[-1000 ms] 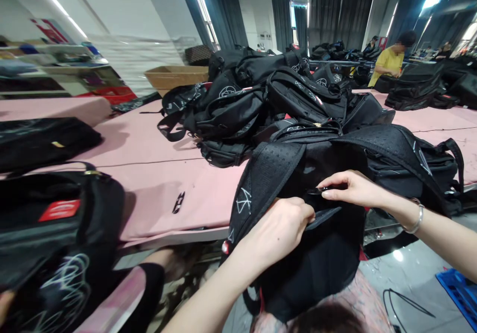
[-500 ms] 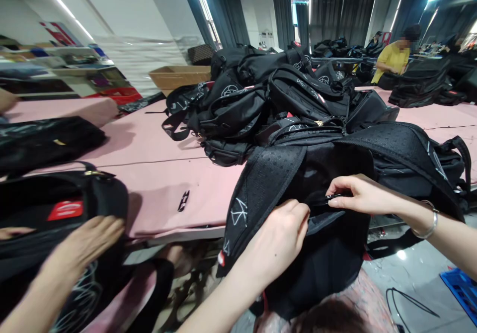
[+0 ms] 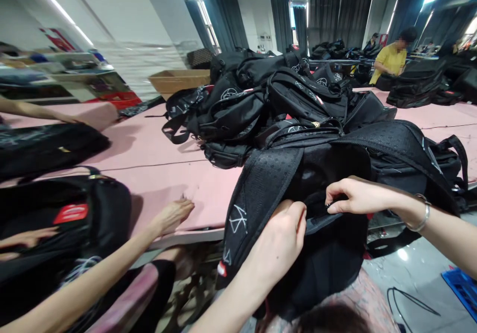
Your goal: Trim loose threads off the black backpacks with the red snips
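A black backpack [image 3: 320, 268] hangs off the edge of the pink table in front of me, its inside facing me. My left hand [image 3: 285, 238] is closed on the edge of its fabric, beside the patterned strap panel [image 3: 274, 171] with white line print. My right hand [image 3: 354, 196] pinches a small dark piece at the opening, its thumb and fingertips pressed together; its kind cannot be made out. The two hands are a short way apart, with the dark lining [image 3: 316, 201] between them. The fingertips of my left hand are partly hidden.
A heap of black backpacks [image 3: 238, 104] lies on the pink table [image 3: 171, 176]. At left a co-worker's hand [image 3: 177, 211] touches the table beside another open backpack [image 3: 108, 204]. Behind are a cardboard box [image 3: 179, 78] and a person in yellow [image 3: 389, 59]. A blue tray [image 3: 462, 293] lies low right.
My right hand has shifted slightly, and the small dark piece in it shows less. The co-worker's hand has moved from their backpack to the black object on the table, covering it.
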### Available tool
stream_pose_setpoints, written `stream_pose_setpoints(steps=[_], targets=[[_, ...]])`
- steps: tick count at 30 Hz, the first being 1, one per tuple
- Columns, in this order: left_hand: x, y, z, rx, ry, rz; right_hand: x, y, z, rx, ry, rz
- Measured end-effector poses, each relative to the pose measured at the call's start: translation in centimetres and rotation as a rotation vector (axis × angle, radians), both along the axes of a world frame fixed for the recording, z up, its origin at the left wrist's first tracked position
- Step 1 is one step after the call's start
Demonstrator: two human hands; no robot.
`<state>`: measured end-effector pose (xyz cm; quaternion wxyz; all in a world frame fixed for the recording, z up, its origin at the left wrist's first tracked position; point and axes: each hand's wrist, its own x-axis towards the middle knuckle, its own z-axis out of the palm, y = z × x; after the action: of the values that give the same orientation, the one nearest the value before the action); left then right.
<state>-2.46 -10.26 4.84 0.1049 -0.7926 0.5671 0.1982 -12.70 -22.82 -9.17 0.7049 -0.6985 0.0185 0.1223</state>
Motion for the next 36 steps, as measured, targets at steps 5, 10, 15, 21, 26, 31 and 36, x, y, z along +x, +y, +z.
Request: stream_pose_setpoints(steps=[5,10,15,21,26,31,36], targets=[[0.1,0.3,-0.2,-0.027,0.016,-0.011,0.0,0.0,-0.2,0.004,0.01,-0.008],[0.4,0.5,-0.5,-0.087,0.065,-0.019,0.1,0.3,-0.4,0.029,-0.006,-0.039],[1.2,0.7,0.5,-0.244,0.254,-0.043,-0.5,0.4,-0.8,0.161,-0.037,-0.311],[2.3,1.1,1.5,-0.197,0.423,-0.032,-2.5,0.5,-1.7,-0.262,-0.29,-0.364],[4.1,0.7,2.2,-0.213,0.662,-0.009,-3.7,2.6,-1.0,-0.601,-0.614,-0.541],[5.1,-0.8,2.8,-0.103,0.612,-0.001,-4.0,3.9,0.4,-0.706,-0.679,-0.549],[4.6,-2.6,0.1,0.082,0.506,-0.304,-3.6,4.3,0.6,-0.729,-0.614,-0.512]])
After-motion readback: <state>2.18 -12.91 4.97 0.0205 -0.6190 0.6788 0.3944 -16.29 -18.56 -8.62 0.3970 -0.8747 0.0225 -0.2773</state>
